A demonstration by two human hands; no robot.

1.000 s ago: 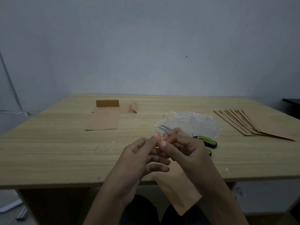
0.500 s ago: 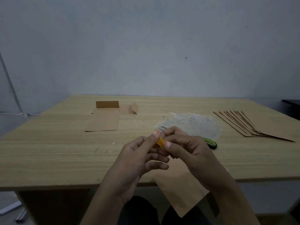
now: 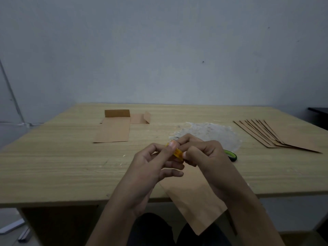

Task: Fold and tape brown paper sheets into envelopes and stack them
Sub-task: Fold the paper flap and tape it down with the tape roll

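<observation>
— Left hand [image 3: 145,169] and right hand [image 3: 207,155] are raised just above the table [image 3: 53,166], each pinching one end of a short yellow tape strip [image 3: 178,153] between thumb and forefinger; the other fingers are loosely curled.

— And the paper it's meant for?

— A brown sheet [image 3: 193,201] lies right under the hands, skewed, with its near end hanging off the table edge over the lap. Whether it's already folded I can't tell. More fanned sheets [image 3: 284,135] sit far right, and folded envelopes [image 3: 111,132] lie far left with their flaps standing up.

— How would you expect the strip to behave?

— Weightless, limp and sticky, I'd guess. Held only by its tips and kept taut, it shouldn't curl back on itself or cling to a finger. Slack is the danger.

— And the sheet?

— Thin, light, fairly stiff along a crease but easy to slide on that smooth wood, especially half off the edge. I'd press it flat with spare fingers near the seam, then lay the tape down from one end.

— Anything in the way?

— Scissors [image 3: 231,155] lie just behind the right hand, on a patch of plastic film [image 3: 213,132]. Neither touches the sheet.
</observation>
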